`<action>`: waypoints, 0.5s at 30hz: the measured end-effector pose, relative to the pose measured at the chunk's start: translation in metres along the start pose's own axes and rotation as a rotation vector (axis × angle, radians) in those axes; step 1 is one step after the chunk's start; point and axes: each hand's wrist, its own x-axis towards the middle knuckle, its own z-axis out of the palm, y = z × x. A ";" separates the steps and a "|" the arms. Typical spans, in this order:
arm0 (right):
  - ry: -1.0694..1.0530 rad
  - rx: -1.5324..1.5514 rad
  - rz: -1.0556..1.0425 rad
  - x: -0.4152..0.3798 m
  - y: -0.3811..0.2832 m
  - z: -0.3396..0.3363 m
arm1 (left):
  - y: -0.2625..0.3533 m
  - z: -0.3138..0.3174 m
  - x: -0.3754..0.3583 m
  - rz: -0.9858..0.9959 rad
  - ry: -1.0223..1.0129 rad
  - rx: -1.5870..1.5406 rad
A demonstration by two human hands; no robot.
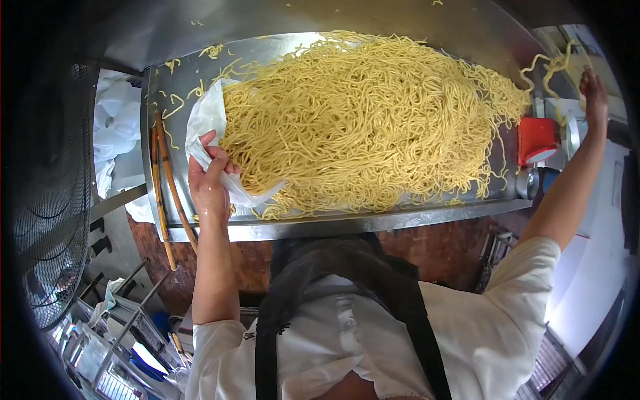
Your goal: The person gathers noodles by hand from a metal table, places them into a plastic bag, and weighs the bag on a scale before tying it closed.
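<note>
My left hand [212, 175] is closed on the rim of a white plastic bag [208, 113], at the left end of a big heap of yellow noodles [360, 120]. The bag's mouth faces the heap, and some noodles lie against its opening. The heap covers much of a metal tray [373, 221]. My right hand [593, 97] is stretched far out to the right, fingers closed, beside a few loose noodle strands [555, 67] that dangle in the air. Those strands appear to be held in its fingers, though the grip itself is small and partly hidden.
Two long bamboo sticks [175, 180] lie across the tray's left end. At the right end are a red container [535, 141] and a small metal bowl [527, 183]. White plastic bags [117, 120] hang beyond the left edge. A mesh guard [57, 193] stands far left, and a metal rack [117, 327] below.
</note>
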 end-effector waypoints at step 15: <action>-0.798 -0.496 -0.612 -0.268 0.001 0.547 | -0.002 0.000 -0.007 0.006 0.003 0.038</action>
